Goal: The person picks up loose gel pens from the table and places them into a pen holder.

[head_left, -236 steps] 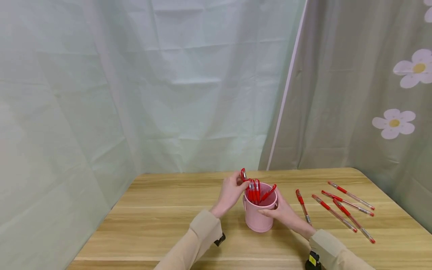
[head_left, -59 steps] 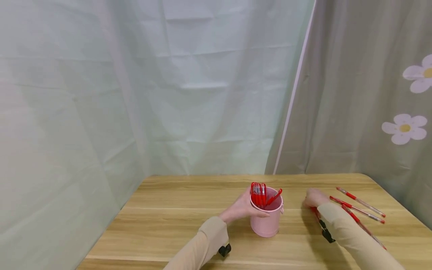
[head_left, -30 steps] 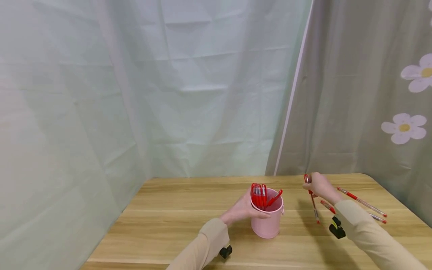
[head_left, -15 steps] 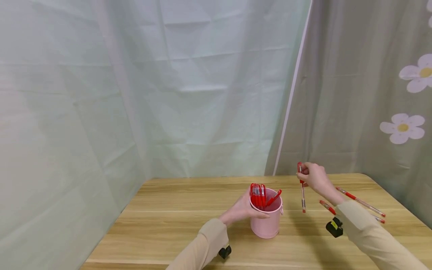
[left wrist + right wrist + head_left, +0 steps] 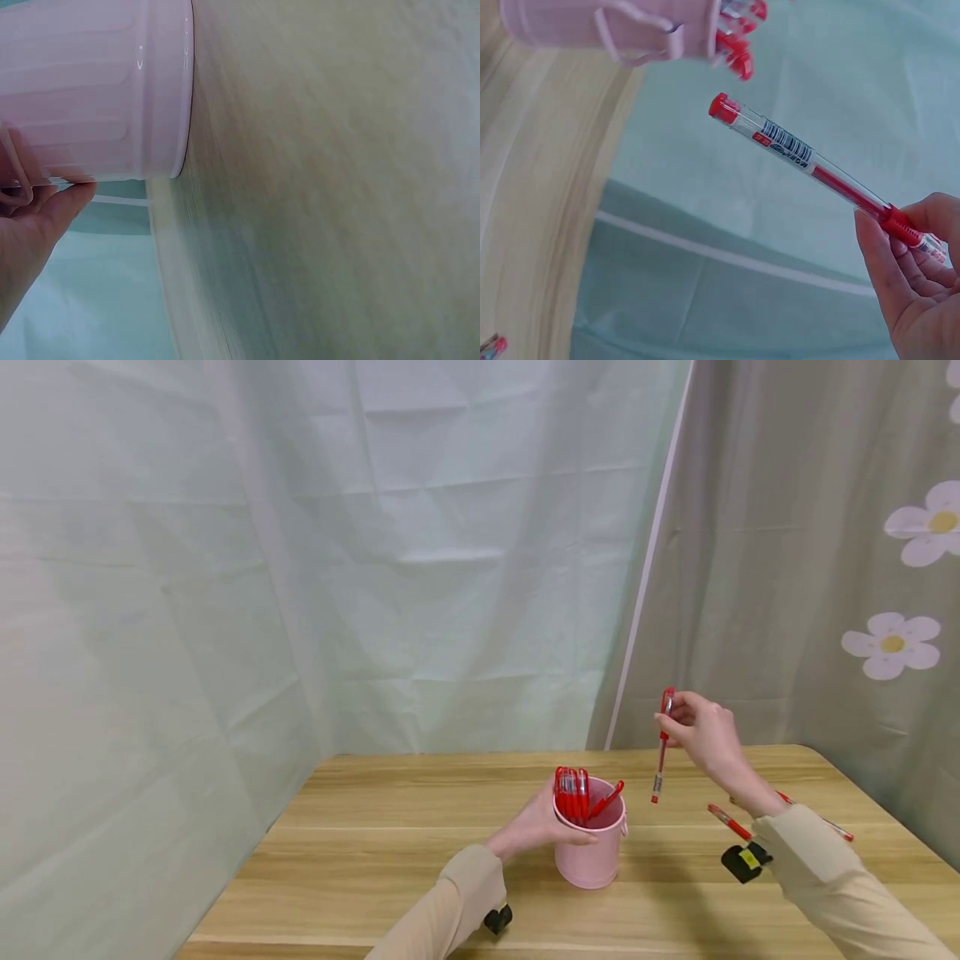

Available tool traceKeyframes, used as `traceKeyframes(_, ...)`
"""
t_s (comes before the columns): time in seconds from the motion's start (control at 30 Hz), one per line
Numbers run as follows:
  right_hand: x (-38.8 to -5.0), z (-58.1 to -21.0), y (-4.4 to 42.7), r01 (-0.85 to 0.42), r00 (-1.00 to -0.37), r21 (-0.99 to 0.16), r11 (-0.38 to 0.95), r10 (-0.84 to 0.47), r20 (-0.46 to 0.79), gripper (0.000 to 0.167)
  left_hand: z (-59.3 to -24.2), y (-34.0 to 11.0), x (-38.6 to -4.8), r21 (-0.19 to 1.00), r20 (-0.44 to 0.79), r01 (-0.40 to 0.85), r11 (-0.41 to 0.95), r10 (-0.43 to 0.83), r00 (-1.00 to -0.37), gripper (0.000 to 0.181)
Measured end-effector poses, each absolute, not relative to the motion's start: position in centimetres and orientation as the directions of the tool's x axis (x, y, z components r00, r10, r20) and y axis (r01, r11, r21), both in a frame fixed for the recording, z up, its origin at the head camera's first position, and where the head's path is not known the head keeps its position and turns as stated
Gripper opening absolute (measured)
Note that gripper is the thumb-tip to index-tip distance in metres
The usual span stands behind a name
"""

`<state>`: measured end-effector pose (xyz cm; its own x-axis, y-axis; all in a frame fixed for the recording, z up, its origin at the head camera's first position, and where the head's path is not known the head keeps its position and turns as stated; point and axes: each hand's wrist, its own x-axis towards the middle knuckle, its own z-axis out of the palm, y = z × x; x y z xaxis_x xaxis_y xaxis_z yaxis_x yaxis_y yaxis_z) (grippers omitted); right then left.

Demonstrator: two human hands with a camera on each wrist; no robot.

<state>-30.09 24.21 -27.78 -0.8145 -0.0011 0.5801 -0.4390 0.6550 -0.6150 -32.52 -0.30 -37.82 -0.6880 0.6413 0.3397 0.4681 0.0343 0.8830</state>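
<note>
A pink pail [image 5: 588, 862] stands upright on the wooden table, with several red gel pens [image 5: 572, 797] inside, caps up. My left hand [image 5: 534, 825] grips the pail from its left side near the rim, thumb across the front. In the left wrist view the pail [image 5: 90, 97] fills the upper left, above the hand [image 5: 30, 232]. To the right of the pail and above its rim, my right hand [image 5: 708, 735] pinches one red gel pen [image 5: 659, 768] by its cap end. That pen [image 5: 810, 161] hangs nearly upright, its clear end downward and apart from the pail.
More red pens lie on the table at the right, one near the right wrist camera [image 5: 729, 821] and another [image 5: 836, 831] partly behind the right sleeve [image 5: 832, 868]. A pale curtain [image 5: 450, 560] hangs behind the table's far edge.
Earlier, the left hand held a pen and the right held the pail; these roles swapped. Since then my right hand picked a pen off the table, raised it and carried it left towards the pail.
</note>
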Motion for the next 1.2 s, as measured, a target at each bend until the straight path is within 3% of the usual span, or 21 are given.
traceKeyframes(0.47, -28.9, -26.9, 21.6, -0.544, -0.739, -0.579, 0.607, -0.021, 0.673, 0.023, -39.5, 0.1, -34.0, 0.877, 0.294, 0.462, 0.133, 0.612, -0.734, 0.070)
traceKeyframes(0.73, -29.5, -27.7, 20.7, -0.605, -0.688, -0.551, 0.575, -0.029, 0.725, 0.025, -39.5, 0.4, -34.1, 0.878, 0.323, 0.471, 0.086, 0.621, -0.714, 0.070)
traceKeyframes(1.0, -30.1, -28.7, 19.8, -0.630, -0.678, -0.541, 0.557, -0.054, 0.733, 0.049, -39.5, 0.5, -34.0, 0.880, 0.314, 0.465, 0.099, 0.614, -0.724, 0.071)
traceKeyframes(1.2, -30.3, -29.4, 19.3, -0.635, -0.695, -0.560, 0.532, -0.077, 0.714, 0.049, -39.5, 0.6, -33.9, 0.885, 0.296, 0.451, 0.118, 0.605, -0.739, 0.070)
